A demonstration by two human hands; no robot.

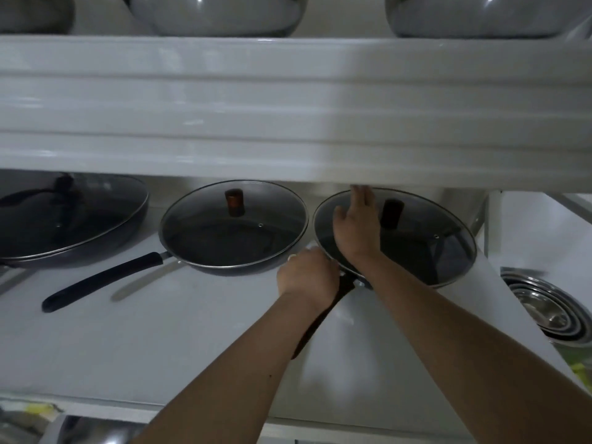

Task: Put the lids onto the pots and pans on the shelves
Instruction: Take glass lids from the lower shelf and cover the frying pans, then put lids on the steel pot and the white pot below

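White shelf [160, 331] | right hand [355, 225] flat on lid [416, 248] | left hand [307, 277] grips handle

I see 2 bare forearms, no sleeves, watch or bracelet on either. My left hand [306, 277] and right hand [357, 225] wear no gloves; no rings that I can make out.
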